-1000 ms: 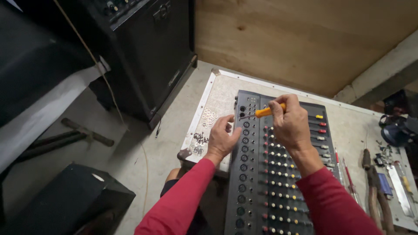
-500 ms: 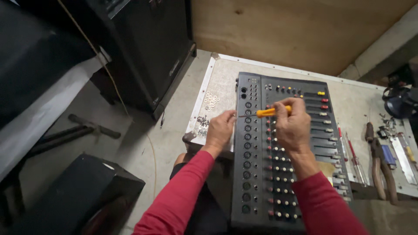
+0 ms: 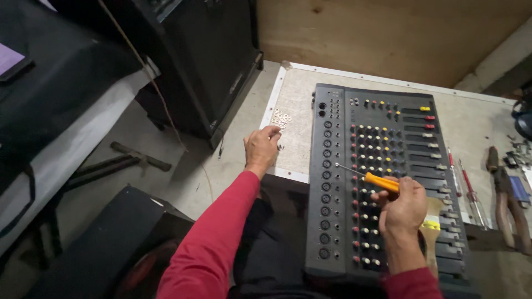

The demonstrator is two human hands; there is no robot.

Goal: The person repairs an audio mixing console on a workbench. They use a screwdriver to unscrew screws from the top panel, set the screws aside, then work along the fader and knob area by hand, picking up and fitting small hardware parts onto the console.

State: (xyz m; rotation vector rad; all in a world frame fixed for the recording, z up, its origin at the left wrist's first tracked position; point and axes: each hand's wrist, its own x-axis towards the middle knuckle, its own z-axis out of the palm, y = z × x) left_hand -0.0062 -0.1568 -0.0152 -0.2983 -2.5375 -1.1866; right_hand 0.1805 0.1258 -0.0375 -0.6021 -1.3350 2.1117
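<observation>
Right hand (image 3: 407, 207) closed around an orange-handled screwdriver (image 3: 367, 177), fingers (image 3: 390, 195) wrapped and pressed together on the grip. Shaft angled low toward the left, tip resting at or just above the column of round jack sockets along the left side of the audio mixer (image 3: 382, 177); actual contact too small to confirm. Low angle probably suited to reaching the socket hardware without fouling the rows of knobs.

Left hand (image 3: 261, 148) held off the mixer, over the left edge of the table (image 3: 476, 124), near its far left corner. Fingers (image 3: 271, 132) bunched together at the tips, as if pinching something small; any item between them not discernible. Small pile of pale ring-shaped washers or nuts (image 3: 281, 117) just beyond the fingertips, close to the table's left edge, apparently collected there to stay clear of the work and within reach.

Mixer lying flat, panel up, filling the middle of the table, near end overhanging the near edge toward the person's lap.

Along the right side of the table: two slim red-handled screwdrivers (image 3: 463, 182) just beside the mixer, pliers (image 3: 507, 199) further right near the right edge. Wooden-handled brush (image 3: 429, 230) resting on the mixer's near right portion, partly under the right hand.

Large black speaker cabinet (image 3: 210, 55) standing on the floor beyond the table's far left corner.
</observation>
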